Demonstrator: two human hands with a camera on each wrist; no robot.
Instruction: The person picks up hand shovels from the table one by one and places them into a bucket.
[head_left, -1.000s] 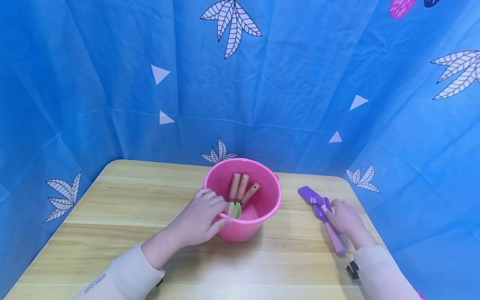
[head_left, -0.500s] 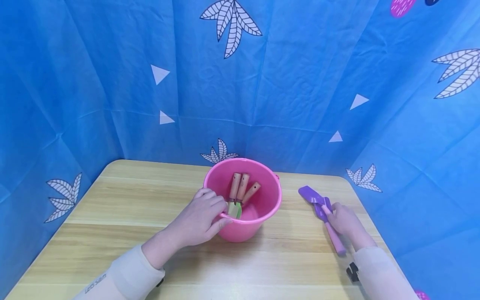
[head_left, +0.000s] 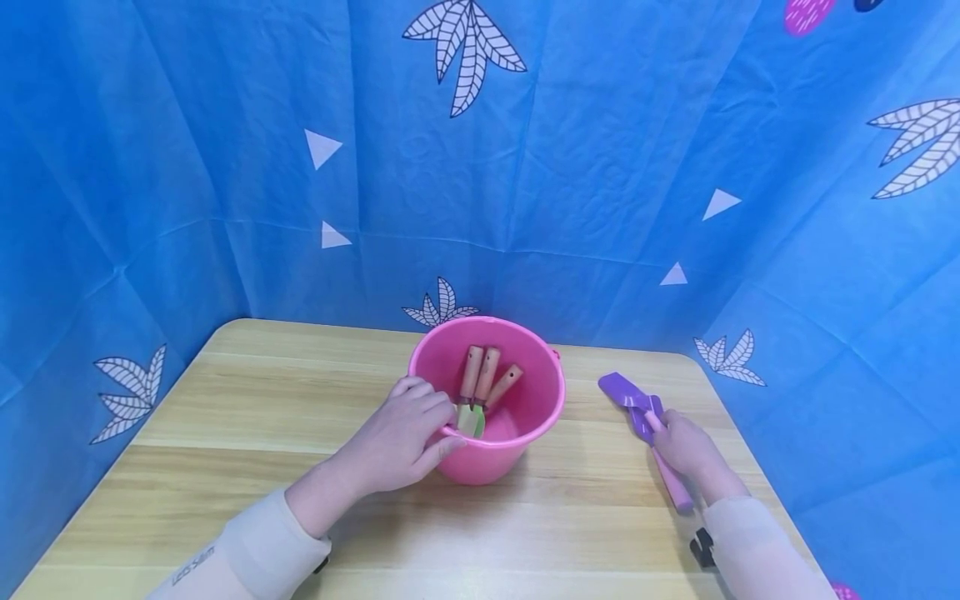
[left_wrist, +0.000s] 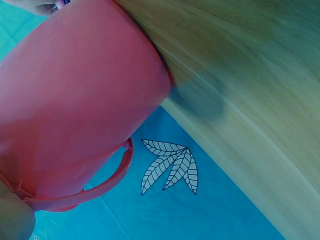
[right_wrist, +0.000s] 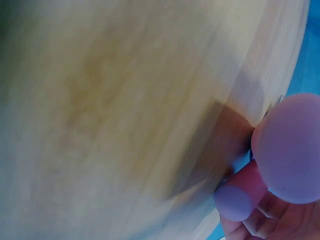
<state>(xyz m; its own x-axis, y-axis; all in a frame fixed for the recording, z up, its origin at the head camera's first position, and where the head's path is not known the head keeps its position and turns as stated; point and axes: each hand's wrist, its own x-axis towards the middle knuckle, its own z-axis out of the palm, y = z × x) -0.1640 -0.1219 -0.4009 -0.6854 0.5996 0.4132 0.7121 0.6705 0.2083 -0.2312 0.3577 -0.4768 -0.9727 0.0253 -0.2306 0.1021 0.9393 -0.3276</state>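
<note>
Table (head_left: 187, 492), pale wood, backed by blue cloth (head_left: 435, 183) with white leaf prints and triangles. Pink bucket (head_left: 480, 462): stands around the middle of the table; contains three small tools with wooden handles (head_left: 489, 371), two side by side and one slanted to the right. Bucket handle (left_wrist: 102, 187), pink, curved along the outside in the left wrist view. Left hand (head_left: 397, 433): at the near left rim, with fingers over the edge and thumb outside, clamped on the bucket. Upper purple shovel (head_left: 621, 389): to the right of the bucket, well apart from it; long axis slanting from blade at far left to handle at near right, crossing the blade of the lower purple shovel (head_left: 672, 483), itself with handle toward the near edge. Right hand (head_left: 690, 450): nearer of the two to both shovels, with fingers curled on the upper shovel's handle. Blade on the bucket side of those fingers; bucket mouth off to their left. Handle end (right_wrist: 234, 202), pink, beside the fingers in the right wrist view; of which shovel, unclear.
</note>
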